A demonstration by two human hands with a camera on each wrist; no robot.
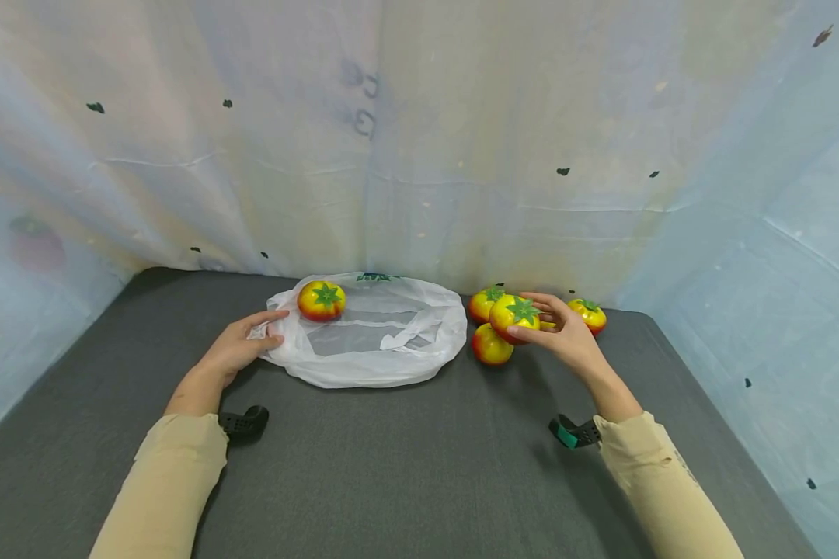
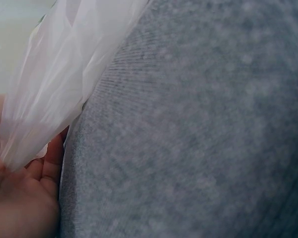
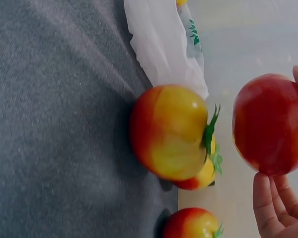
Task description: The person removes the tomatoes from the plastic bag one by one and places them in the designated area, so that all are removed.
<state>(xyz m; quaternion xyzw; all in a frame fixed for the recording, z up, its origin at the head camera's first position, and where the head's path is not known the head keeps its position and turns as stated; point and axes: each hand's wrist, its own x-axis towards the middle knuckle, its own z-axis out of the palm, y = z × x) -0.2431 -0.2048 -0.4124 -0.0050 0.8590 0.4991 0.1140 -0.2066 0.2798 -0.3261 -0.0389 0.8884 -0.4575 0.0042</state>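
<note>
A white plastic bag [image 1: 370, 371] lies on the grey cloth with its mouth spread wide. At its left rim my left hand [image 1: 234, 349] pinches the film, and the left wrist view shows the gathered plastic [image 2: 49, 94] between thumb and fingers. One red-and-yellow tomato [image 1: 315, 304] with a green leafy top sits inside the bag's left end. To the right of the bag, my right hand [image 1: 566, 334] holds another tomato [image 1: 513, 317] by its sides. In the right wrist view this held tomato [image 3: 265, 126] is off the cloth, beside the others.
Near the held one, a tomato [image 1: 491, 348] stands in front and another tomato [image 1: 482, 307] behind. A further tomato [image 1: 594, 320] lies beyond my right hand, by the back curtain [image 1: 419, 194]. Light plastic sheeting hangs along the back and both sides of the grey surface [image 1: 391, 481].
</note>
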